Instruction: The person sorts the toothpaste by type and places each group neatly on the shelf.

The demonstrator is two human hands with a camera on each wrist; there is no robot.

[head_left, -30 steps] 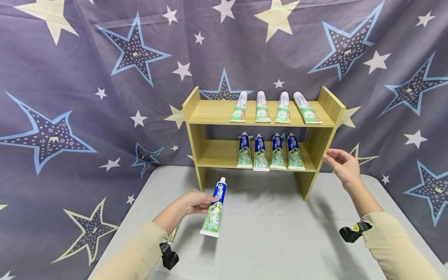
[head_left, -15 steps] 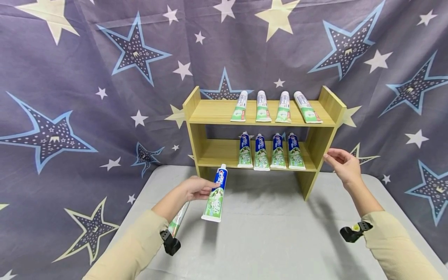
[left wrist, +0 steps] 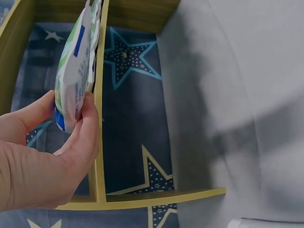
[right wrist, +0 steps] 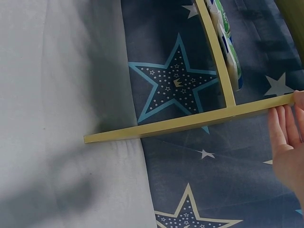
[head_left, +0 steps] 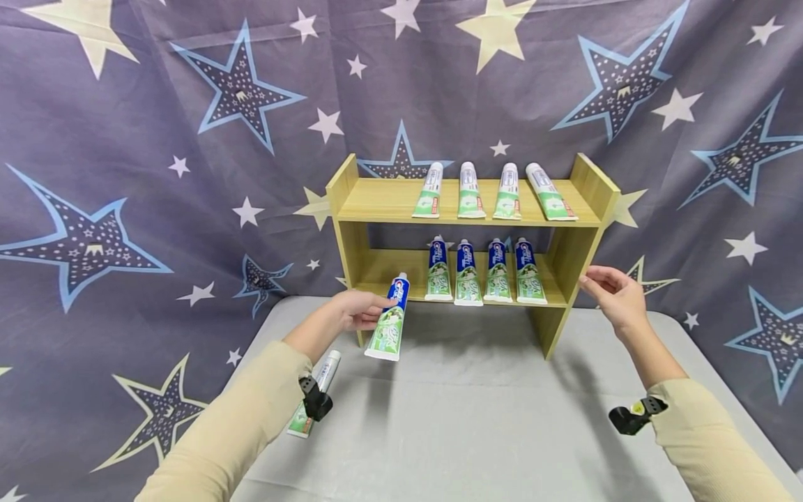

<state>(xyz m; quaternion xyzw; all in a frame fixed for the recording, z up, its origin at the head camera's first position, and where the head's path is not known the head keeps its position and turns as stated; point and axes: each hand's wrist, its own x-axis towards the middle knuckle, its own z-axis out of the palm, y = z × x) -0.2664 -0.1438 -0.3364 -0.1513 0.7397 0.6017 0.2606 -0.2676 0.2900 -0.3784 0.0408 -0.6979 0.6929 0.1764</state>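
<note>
In the head view my left hand [head_left: 362,311] pinches a blue and green toothpaste tube [head_left: 388,322] between thumb and fingers. Its cap points up and away, at the left front of the wooden shelf's lower board [head_left: 389,275]. In the left wrist view the tube [left wrist: 73,78] is seen edge-on beside that board, to the left of other tubes. My right hand [head_left: 617,300] touches the shelf's right side panel [head_left: 580,279] with its fingertips. In the right wrist view its fingers [right wrist: 280,126] lie fairly straight against the panel's outer face.
Several blue and green tubes [head_left: 468,275] stand in a row on the lower board. Several white and green tubes [head_left: 470,192] line the top board [head_left: 383,199]. Another white and green tube [head_left: 301,423] lies on the grey table [head_left: 464,432], partly hidden under my left forearm.
My left hand has carried the toothpaste tube up and forward to the lower board's front. More of the tube on the table now shows. My right hand has stayed in place.
</note>
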